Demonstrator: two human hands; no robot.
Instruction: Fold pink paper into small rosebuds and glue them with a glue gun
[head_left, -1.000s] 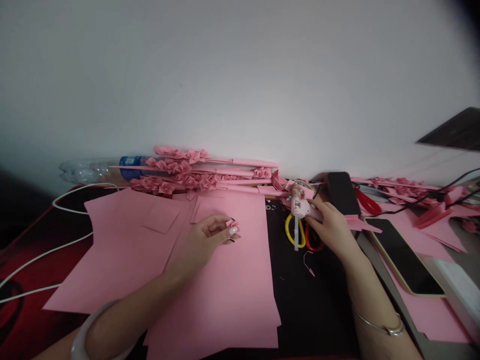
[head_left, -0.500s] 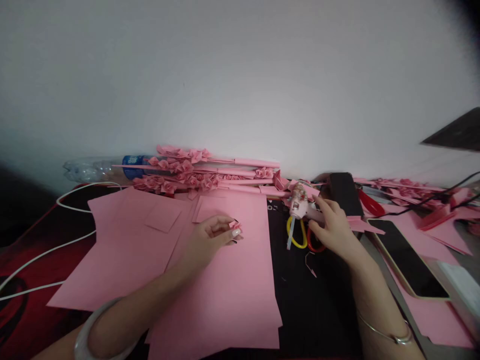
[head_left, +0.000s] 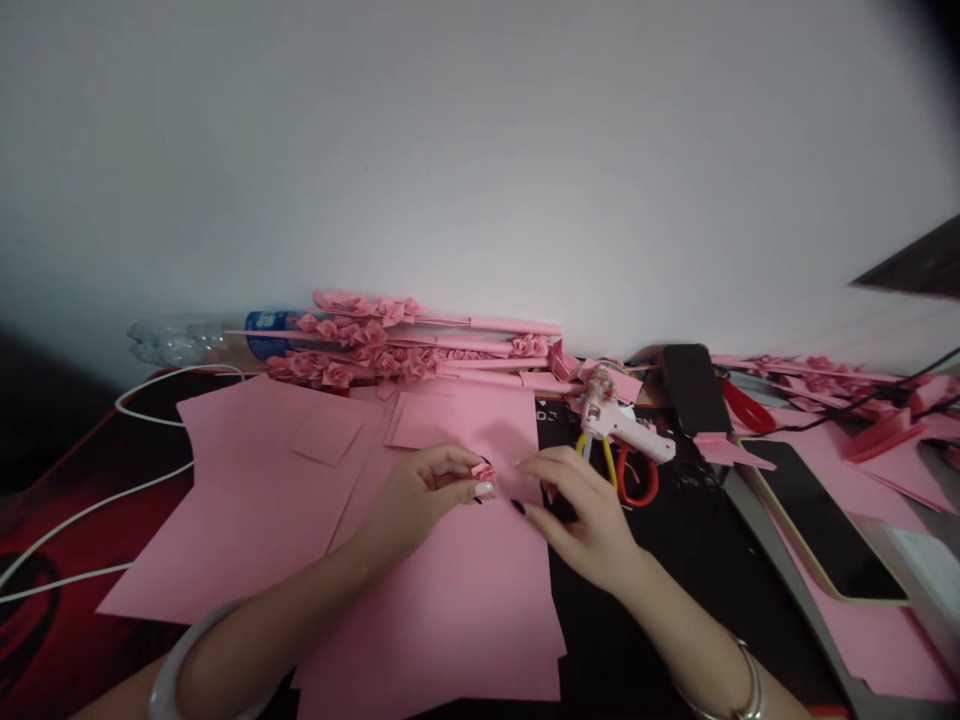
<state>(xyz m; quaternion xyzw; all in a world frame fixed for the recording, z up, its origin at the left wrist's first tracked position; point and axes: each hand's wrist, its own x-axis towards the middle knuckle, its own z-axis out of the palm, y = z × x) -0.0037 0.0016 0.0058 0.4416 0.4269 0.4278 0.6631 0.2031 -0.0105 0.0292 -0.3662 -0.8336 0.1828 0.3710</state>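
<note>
My left hand point(head_left: 421, 490) pinches a small folded pink paper flower point(head_left: 484, 472) over the large pink paper sheets point(head_left: 450, 560). My right hand point(head_left: 581, 510) is close beside it on the right, fingers curved and apart, tips almost at the flower, holding nothing I can see. A pink glue gun point(head_left: 619, 420) lies on the dark mat behind my right hand, on top of yellow and red scissors point(head_left: 626, 475).
Finished pink paper flower stems point(head_left: 405, 345) and a plastic bottle point(head_left: 202, 338) lie along the wall. A black phone point(head_left: 694, 388) and a larger phone point(head_left: 821, 515) sit at right among pink scraps. White cables point(head_left: 112, 490) cross the red mat at left.
My right hand let go of the glue gun, which now lies on the mat, and moved left to the flower. My left hand stayed in place with the flower.
</note>
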